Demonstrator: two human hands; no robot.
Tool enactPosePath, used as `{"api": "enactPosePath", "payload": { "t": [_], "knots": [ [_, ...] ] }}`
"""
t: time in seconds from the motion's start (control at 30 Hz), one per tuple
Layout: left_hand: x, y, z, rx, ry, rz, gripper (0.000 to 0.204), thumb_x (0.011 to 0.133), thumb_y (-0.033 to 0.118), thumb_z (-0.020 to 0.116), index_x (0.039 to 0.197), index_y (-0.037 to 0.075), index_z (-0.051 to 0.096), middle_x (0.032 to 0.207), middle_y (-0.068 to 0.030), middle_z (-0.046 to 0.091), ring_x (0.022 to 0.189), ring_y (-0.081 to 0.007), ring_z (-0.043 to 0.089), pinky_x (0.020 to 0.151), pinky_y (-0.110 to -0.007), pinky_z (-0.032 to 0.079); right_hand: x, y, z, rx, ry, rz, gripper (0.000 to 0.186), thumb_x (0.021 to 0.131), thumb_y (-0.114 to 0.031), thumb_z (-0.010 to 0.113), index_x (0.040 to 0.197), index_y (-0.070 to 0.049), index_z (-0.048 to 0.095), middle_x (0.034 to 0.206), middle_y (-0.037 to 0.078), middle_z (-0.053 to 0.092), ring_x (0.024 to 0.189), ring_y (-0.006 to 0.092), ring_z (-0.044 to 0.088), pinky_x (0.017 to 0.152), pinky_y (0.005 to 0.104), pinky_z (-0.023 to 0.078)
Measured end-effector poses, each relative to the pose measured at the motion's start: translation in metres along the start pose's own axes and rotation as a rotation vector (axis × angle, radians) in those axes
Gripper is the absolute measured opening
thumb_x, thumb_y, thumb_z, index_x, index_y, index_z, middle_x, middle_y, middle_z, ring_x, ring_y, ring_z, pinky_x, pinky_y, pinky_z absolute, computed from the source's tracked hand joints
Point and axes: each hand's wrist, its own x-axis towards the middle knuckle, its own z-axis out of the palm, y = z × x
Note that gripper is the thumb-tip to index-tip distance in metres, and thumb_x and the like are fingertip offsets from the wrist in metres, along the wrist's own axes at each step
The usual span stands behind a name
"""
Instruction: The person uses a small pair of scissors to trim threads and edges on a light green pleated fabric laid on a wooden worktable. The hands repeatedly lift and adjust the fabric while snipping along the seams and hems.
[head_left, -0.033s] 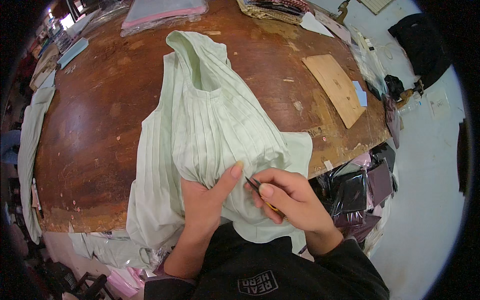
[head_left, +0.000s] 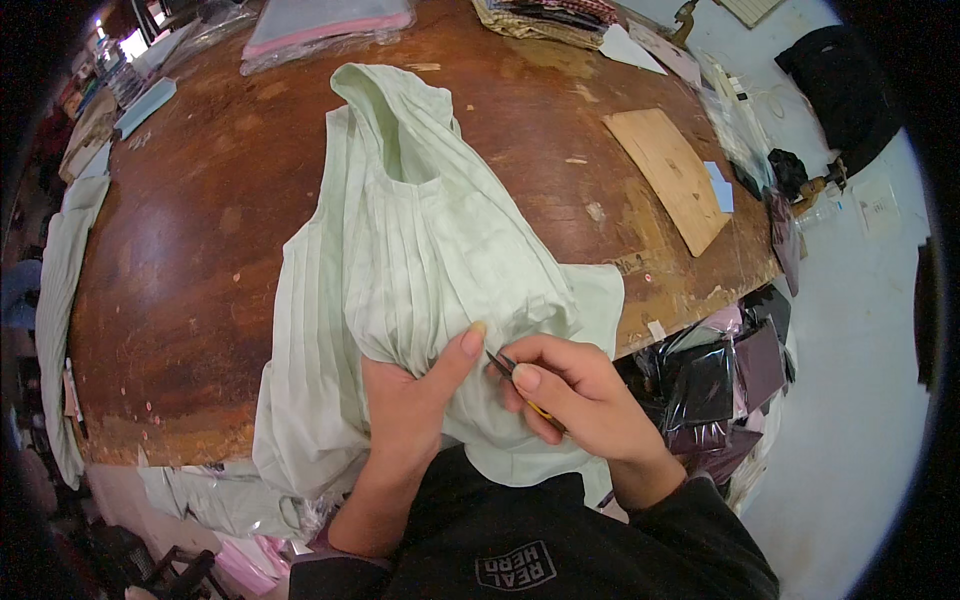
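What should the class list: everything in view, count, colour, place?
Table: one, brown, centre
Garment: one, pale green, table's near edge
Pointed tool: one, black-yellow, over garment
Board: one, tan, table's right
Checked cloths: several, tan-red, far edge
Wrapped pack: at least one, pink-edged, far edge
Packets: several, dark, below table's right
Cloth: one, black, far right
Clutter: uncounted, mixed, around rim
Left hand: one, holding garment
Right hand: one, holding tool
Sleeves: two, black, lower edge

Left hand (head_left: 412,395) gripping, thumb extended, right hand (head_left: 580,400) pinching, fingers curled, 2 thumbs close together
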Motion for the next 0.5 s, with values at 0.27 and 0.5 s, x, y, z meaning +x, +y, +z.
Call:
{"api": "enactPosePath", "payload": {
  "t": [0.27,0.5],
  "knots": [
    [0.0051,-0.0017,0.0017,0.015,0.017,0.023,0.047,0.076,0.0,0.069,0.118,-0.004,0.048,0.109,-0.008,0.057,0.094,-0.0129,0.056,0.083,-0.025,0.044,0.005,-0.0003,-0.0051,0.032,-0.008,-0.015,0.024,0.094,-0.018,0.047,0.104,0.003,0.054,0.073,0.005,0.054,0.046,0.005,0.041,0.041,0.0195,0.03],
    [0.0046,-0.0022,0.0016,-0.017,0.028,0.015,0.047,0.077,0.0,0.069,0.119,-0.005,0.048,0.111,-0.0087,0.057,0.096,-0.013,0.055,0.084,-0.025,0.043,0.0089,0.0019,-0.0068,0.013,-0.022,-0.021,0.024,0.094,-0.017,0.046,0.102,0.004,0.054,0.072,0.005,0.055,0.045,0.0054,0.041,0.041,0.0193,0.03]
  ]
}}
